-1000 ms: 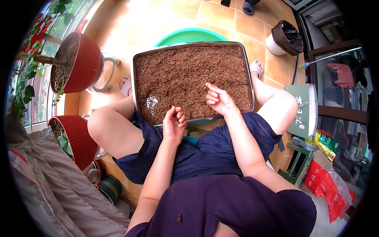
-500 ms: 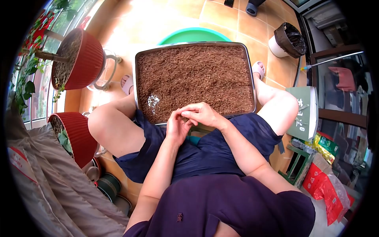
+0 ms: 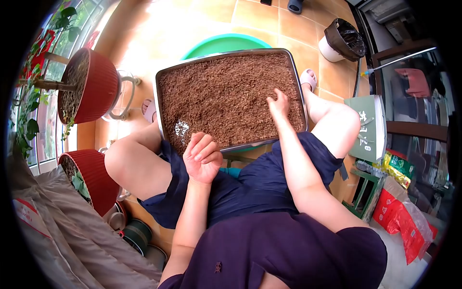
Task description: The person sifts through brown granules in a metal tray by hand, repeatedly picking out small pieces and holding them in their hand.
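we find the brown grains (image 3: 221, 91) spread across a metal-rimmed tray (image 3: 157, 98) in the upper middle of the frame, set between our bent knees. a green basin (image 3: 224, 45) shows past the tray's far edge, and our dark blue shorts (image 3: 250, 180) come up close to its near edge.

our right hand (image 3: 278, 104) is over the right part of the tray, its fingers bent down at the surface of the grains and its thumb a little apart from them. we cannot tell whether it has anything between the fingers. our left hand (image 3: 201, 151) is lower and nearer the middle of the frame, by the tray's near edge, fingers curled loosely in toward the palm; whether something lies inside that curl is hidden from us.

just above and to the left of it, a small white patch (image 3: 182, 128) breaks up the brown in the tray's lower left corner; we cannot make out what it is.

we judge the step in hand to be a light pick at the grains by the right hand, with the left hand waiting close by. the next move, we think, calls for a small, careful pinch that leaves the loose layer around it undisturbed.
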A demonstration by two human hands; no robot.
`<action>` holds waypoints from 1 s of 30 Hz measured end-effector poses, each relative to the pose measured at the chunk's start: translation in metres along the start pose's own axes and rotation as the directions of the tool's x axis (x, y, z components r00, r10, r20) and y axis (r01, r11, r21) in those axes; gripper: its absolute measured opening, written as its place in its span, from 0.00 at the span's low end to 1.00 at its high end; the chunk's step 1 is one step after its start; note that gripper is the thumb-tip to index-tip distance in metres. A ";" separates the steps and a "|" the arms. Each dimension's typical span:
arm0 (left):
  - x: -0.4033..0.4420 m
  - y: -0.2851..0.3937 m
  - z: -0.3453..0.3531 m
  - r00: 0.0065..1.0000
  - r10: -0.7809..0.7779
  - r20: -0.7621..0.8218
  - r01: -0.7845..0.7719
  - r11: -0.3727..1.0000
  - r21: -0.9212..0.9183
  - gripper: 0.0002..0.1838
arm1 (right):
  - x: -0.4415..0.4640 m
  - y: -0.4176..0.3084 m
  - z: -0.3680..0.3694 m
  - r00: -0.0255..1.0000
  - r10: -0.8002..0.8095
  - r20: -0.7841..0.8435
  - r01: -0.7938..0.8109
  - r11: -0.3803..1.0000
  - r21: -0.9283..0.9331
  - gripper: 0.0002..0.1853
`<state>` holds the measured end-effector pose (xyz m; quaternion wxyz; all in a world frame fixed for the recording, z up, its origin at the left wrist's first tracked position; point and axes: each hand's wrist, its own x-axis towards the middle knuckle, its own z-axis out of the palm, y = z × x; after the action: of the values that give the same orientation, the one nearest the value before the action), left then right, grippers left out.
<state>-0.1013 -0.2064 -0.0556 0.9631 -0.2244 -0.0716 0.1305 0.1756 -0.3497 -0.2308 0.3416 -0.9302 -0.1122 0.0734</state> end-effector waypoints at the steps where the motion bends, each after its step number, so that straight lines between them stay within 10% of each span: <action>1: -0.001 0.000 0.001 0.999 0.041 -0.017 -0.041 0.999 -0.005 0.11 | -0.011 -0.011 0.008 0.998 -0.067 0.018 0.067 0.998 -0.015 0.27; 5: -0.007 0.000 -0.001 0.977 0.162 -0.137 -0.162 0.987 0.007 0.09 | -0.067 -0.060 0.022 0.885 -0.436 0.166 0.431 0.900 0.065 0.29; 9: -0.007 0.006 -0.003 0.967 0.209 -0.148 -0.212 0.977 -0.005 0.10 | -0.091 -0.099 0.000 0.783 -0.526 0.332 0.453 0.848 0.275 0.30; 11: -0.009 0.012 -0.004 0.966 0.219 -0.137 -0.227 0.973 -0.046 0.11 | -0.082 -0.095 -0.006 0.825 -0.551 0.126 0.515 0.824 0.235 0.24; 17: -0.010 0.018 -0.008 0.983 0.161 -0.084 -0.170 0.977 -0.126 0.14 | -0.033 -0.037 -0.051 0.996 -0.066 -0.056 0.054 0.978 -0.201 0.17; 23: -0.006 0.015 -0.005 0.991 0.094 0.093 -0.074 0.977 -0.200 0.11 | -0.040 -0.038 -0.068 0.901 0.358 0.244 -0.170 0.810 -0.562 0.24; 30: -0.009 0.015 -0.008 0.999 -0.010 0.053 0.012 0.999 -0.046 0.11 | -0.044 -0.056 -0.029 0.953 -0.292 0.075 0.299 0.947 -0.113 0.06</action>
<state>-0.1117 -0.1996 -0.0705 0.9560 -0.2429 -0.1012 0.1293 0.1303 -0.3376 -0.1693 0.2874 -0.9197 -0.2645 0.0408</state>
